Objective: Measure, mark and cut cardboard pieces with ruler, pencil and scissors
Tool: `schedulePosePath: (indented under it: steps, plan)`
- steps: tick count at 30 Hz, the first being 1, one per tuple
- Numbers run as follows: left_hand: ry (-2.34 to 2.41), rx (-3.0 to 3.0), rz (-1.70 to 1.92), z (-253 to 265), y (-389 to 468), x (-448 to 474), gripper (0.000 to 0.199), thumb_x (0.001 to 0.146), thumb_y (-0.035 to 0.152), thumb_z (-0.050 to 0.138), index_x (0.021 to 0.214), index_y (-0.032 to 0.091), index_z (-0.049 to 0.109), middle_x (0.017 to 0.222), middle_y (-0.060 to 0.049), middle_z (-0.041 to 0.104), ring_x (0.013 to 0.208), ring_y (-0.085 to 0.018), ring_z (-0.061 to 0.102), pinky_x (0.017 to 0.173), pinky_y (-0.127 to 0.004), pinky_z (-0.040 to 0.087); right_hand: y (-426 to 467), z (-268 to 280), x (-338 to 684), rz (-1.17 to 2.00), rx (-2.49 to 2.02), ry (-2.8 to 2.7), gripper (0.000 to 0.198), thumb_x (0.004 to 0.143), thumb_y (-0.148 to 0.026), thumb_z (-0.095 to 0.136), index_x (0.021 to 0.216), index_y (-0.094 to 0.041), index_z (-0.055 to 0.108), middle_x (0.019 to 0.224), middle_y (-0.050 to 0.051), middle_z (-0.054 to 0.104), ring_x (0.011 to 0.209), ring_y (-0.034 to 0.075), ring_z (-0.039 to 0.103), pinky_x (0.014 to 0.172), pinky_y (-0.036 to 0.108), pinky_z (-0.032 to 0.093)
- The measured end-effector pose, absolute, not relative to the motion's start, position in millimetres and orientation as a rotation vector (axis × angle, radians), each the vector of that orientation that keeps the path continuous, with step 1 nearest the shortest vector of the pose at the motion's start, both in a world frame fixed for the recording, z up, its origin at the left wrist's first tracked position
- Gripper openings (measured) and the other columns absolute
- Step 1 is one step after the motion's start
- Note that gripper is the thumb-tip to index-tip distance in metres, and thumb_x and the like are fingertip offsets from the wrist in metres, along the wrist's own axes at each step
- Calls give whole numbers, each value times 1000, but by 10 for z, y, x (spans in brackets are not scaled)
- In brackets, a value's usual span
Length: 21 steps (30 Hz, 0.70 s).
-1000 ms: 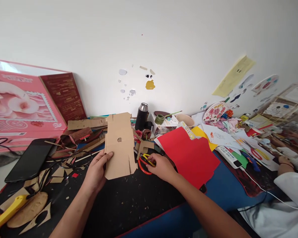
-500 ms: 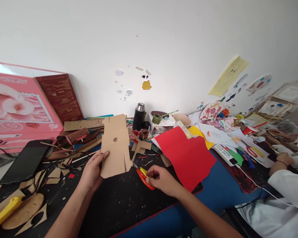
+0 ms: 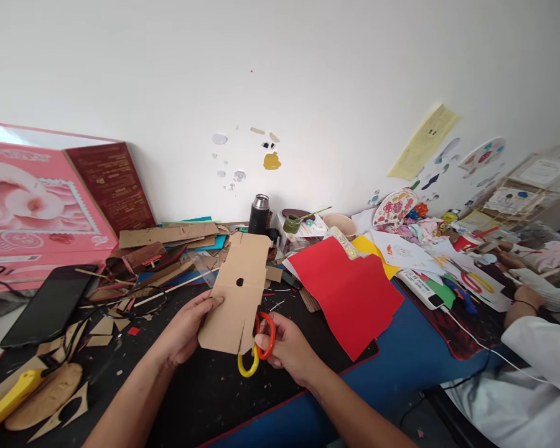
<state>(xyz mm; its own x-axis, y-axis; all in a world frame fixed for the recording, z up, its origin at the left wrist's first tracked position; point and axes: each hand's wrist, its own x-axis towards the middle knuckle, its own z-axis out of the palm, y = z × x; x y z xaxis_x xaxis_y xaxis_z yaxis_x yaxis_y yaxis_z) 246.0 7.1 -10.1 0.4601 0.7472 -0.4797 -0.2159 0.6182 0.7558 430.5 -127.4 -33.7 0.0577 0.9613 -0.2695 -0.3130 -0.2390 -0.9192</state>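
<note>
My left hand (image 3: 189, 326) grips a piece of brown cardboard (image 3: 236, 261) by its left edge, holding it tilted over the black mat. The cardboard has a small round hole near its middle and a long slit running up from its lower edge. In my right hand (image 3: 282, 348) is a pair of scissors (image 3: 266, 336) with one red and one yellow handle loop. The scissors are at the lower right edge of the cardboard; most of their blades are hidden.
Cardboard scraps (image 3: 103, 326) and a black phone (image 3: 42, 305) lie to the left, beside a pink box (image 3: 32, 205). Behind stands a black flask (image 3: 259, 214). Red sheets (image 3: 350, 286) and a white power strip (image 3: 420, 289) lie right. A co-worker's sleeve (image 3: 536, 345) shows at far right.
The cardboard has moved right and a little down, towards me. My right hand has turned the scissors and brought them up against its lower right edge.
</note>
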Motion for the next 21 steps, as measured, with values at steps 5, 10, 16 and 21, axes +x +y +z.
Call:
schedulePosePath:
  steps: [5,10,16,21]
  plan:
    - [864,717,536,-122,36,2449,51,63,35,97,107,19,76,97,-13,84,76,-31,79,64,-38,63,-1255,-362,4271,1427,-1166,-771,51,75,-55,92,89,-20,57,70,-7,59,40,2,33,40,20,20]
    - [844,775,481,-188,44,2449,52,68,40,95,110,18,76,104,-15,84,83,-31,79,69,-38,63,-1305,-445,4254,1464,-1135,-649,52,73,-52,94,88,-21,55,61,-9,56,37,2,34,39,19,15]
    - [859,804,470,-219,35,2486,53,67,40,95,110,18,75,106,-15,84,88,-33,80,71,-38,62,-1366,-529,4192,1535,-1079,-412,55,74,-55,94,94,-21,56,66,-8,60,36,1,30,37,18,10]
    - [860,790,429,-237,1,2509,56,68,42,94,115,18,74,109,-15,83,87,-32,79,74,-38,62,-1329,-521,4200,1591,-1086,-309,62,71,-67,92,90,-17,60,74,-3,67,37,0,34,37,17,10]
